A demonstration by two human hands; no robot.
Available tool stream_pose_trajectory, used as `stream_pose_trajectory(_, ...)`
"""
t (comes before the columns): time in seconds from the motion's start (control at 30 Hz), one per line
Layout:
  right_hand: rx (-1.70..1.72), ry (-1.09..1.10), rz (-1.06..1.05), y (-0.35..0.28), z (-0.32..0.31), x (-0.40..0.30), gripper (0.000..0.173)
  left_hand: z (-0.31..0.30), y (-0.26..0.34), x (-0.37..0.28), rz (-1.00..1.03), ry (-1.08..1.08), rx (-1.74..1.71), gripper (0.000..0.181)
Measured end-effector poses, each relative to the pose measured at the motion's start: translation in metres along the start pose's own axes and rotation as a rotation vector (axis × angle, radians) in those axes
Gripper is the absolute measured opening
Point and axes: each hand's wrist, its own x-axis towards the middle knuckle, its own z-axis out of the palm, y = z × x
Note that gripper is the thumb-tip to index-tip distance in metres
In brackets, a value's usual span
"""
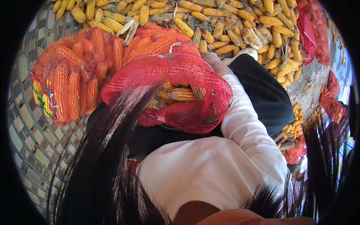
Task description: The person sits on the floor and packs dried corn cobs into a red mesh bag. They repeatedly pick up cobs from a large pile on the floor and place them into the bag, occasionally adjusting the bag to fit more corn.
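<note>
A red mesh sack leans between my legs, its wide mouth gaping towards me. Inside the mouth lie husked corn cobs, and more show through the mesh of its far end. My right hand, in a pale thin covering that looks like a glove, is against the sack's right side, near the loose cobs. Its fingers are partly hidden, so whether it grips anything is unclear. My left hand is out of view; long dark hair hangs over that side and covers part of the sack's left rim.
A second filled mesh sack stands at the left on the brick paving. Loose corn cobs are heaped ahead, with dry husks among them. More red sacks lie at the right, beside a small yellow corn pile.
</note>
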Motion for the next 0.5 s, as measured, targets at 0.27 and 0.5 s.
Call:
stream_pose_trajectory(0.27,-0.343,-0.066,0.002,0.021,0.014,0.070,0.101,-0.005,-0.002,-0.002,0.022,-0.022,-0.017,0.026)
stream_pose_trajectory(0.5,-0.358,0.158,0.018,-0.025,0.010,0.018,0.095,-0.004,0.001,-0.007,0.008,-0.019,-0.024,0.025)
